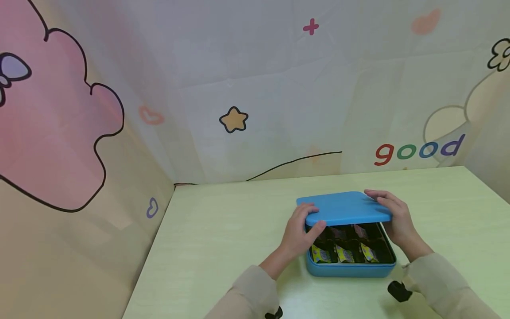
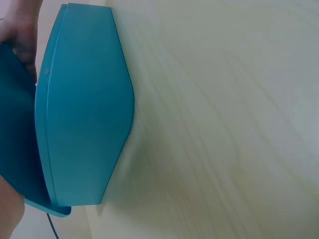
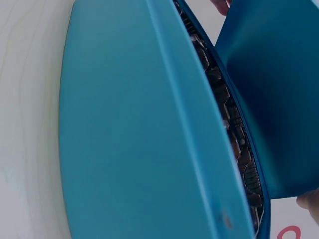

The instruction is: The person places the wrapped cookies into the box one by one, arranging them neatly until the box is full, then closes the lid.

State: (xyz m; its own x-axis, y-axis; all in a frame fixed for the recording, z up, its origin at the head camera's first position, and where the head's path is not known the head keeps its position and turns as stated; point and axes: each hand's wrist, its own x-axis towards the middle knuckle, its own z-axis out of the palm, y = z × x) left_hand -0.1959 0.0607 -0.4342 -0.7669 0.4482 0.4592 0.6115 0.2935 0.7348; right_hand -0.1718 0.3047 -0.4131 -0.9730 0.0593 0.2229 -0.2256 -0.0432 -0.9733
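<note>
A blue rectangular box [image 1: 350, 270] sits on the table, its blue lid [image 1: 344, 208] tilted up at the front and lying over the rear part. Inside is a dark divided tray with small wrapped pieces [image 1: 345, 254] in yellow-green and pink wrappers; the rear compartments are partly hidden by the lid. My left hand [image 1: 299, 230] grips the lid's left side, thumb at the front edge. My right hand [image 1: 398, 219] holds the lid's right side. In the right wrist view, the dark tray [image 3: 232, 124] shows through the gap between box and lid.
The pale wooden table [image 1: 223, 235] extends to the left and right of the box. Behind it hangs a printed backdrop [image 1: 263, 88] with a star and the word "good". A patterned side wall [image 1: 79, 248] borders the table on the left.
</note>
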